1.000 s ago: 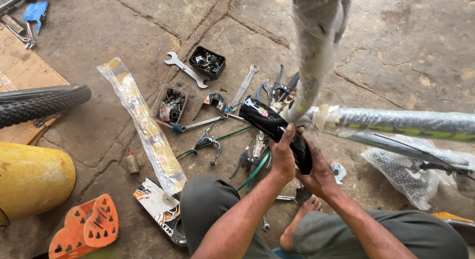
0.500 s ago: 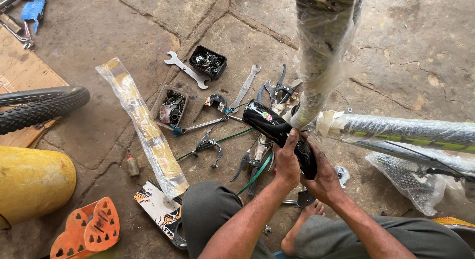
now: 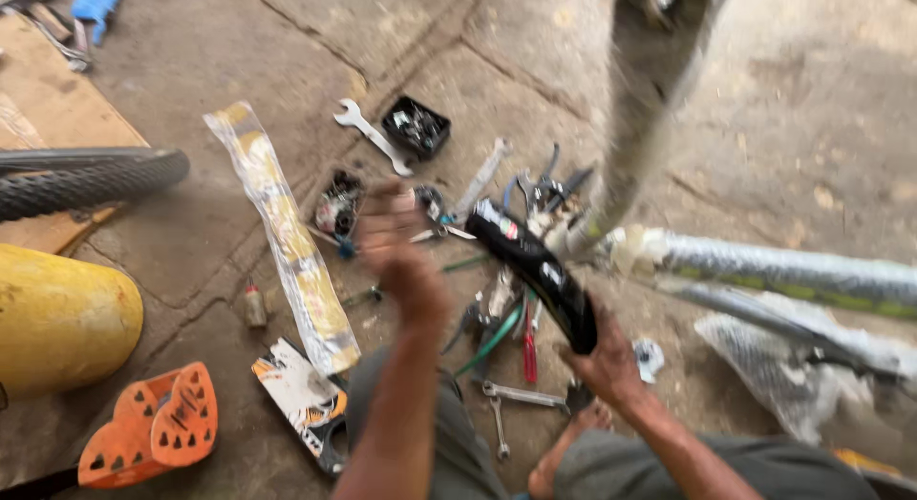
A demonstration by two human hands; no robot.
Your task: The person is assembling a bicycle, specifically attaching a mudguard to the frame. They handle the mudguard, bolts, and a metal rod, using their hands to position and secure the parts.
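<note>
My right hand grips the lower end of a black bicycle crank arm that slants up to the bottom bracket of a wrapped bicycle frame. My left hand is blurred and raised over the tools to the left of the crank, fingers apart and holding nothing. Beneath it lie pliers, wrenches and a small black parts box. A second wrapped frame tube rises toward the top edge.
A silver spanner and a black tray of small parts lie further back. A long plastic-wrapped packet, a tyre, a yellow cylinder, an orange pedal pair and cardboard are to the left.
My left hand has let go of the crank arm and swung left over the tools. My right hand still holds the crank.
</note>
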